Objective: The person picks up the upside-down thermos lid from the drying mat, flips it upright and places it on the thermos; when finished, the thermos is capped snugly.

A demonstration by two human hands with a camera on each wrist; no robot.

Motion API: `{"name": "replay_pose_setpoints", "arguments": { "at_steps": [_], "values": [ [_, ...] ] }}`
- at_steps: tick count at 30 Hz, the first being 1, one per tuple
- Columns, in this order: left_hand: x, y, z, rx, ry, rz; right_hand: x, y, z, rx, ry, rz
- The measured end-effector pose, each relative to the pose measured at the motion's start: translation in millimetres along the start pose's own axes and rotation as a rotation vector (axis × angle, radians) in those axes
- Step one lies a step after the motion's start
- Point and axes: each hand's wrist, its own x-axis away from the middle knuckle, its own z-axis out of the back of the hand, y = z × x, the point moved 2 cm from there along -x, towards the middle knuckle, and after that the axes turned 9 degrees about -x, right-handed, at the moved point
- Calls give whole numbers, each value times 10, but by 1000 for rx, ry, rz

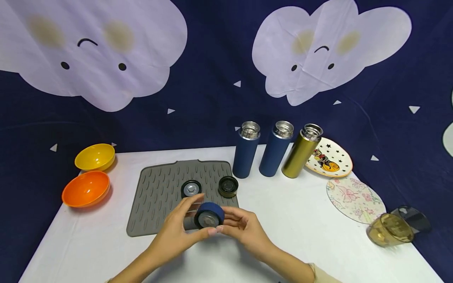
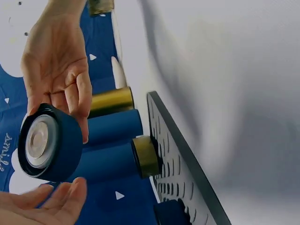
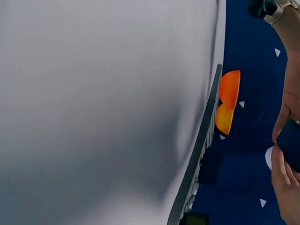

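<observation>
Both hands are at a dark blue bottle lid [image 1: 211,214], raised above the table with its grey inner side facing me. My left hand [image 1: 177,226] curves round its left side, the thumb along the lower edge and the index finger over the top. My right hand [image 1: 245,228] holds the right side, its thumb close to the left thumb. In the left wrist view, the lid [image 2: 51,143] is in the right hand [image 2: 58,65], with the left fingertips [image 2: 72,192] right at its edge. Another dark lid [image 1: 191,189] and a gold-banded lid [image 1: 228,186] rest on the grey drying mat [image 1: 152,200].
Behind the mat's right side stand two blue bottles [image 1: 245,155] [image 1: 277,151] and a gold bottle [image 1: 301,153], all without lids. A yellow bowl [image 1: 94,157] and an orange bowl [image 1: 86,189] sit left. Right are a patterned plate [image 1: 339,159], a round mat [image 1: 355,200] and amber glass [image 1: 389,232].
</observation>
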Motion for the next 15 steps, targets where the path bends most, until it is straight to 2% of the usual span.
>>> {"name": "replay_pose_setpoints", "arguments": {
  "at_steps": [3,5,8,10,12,15],
  "values": [
    [-29,-15,8,120,-50,99,39,-62,-4,241,-14,212],
    [-41,-14,2,199,-95,121,61,-105,-11,419,-27,379],
    [-45,0,-6,299,-161,100,79,-160,-25,636,-71,633],
    [-41,15,-8,339,-192,72,90,-182,-29,741,-101,770],
    [-37,30,-12,351,-204,52,97,-205,-36,827,-131,868],
    [-31,46,-26,341,-198,39,114,-228,-49,921,-165,967]
  ]
}}
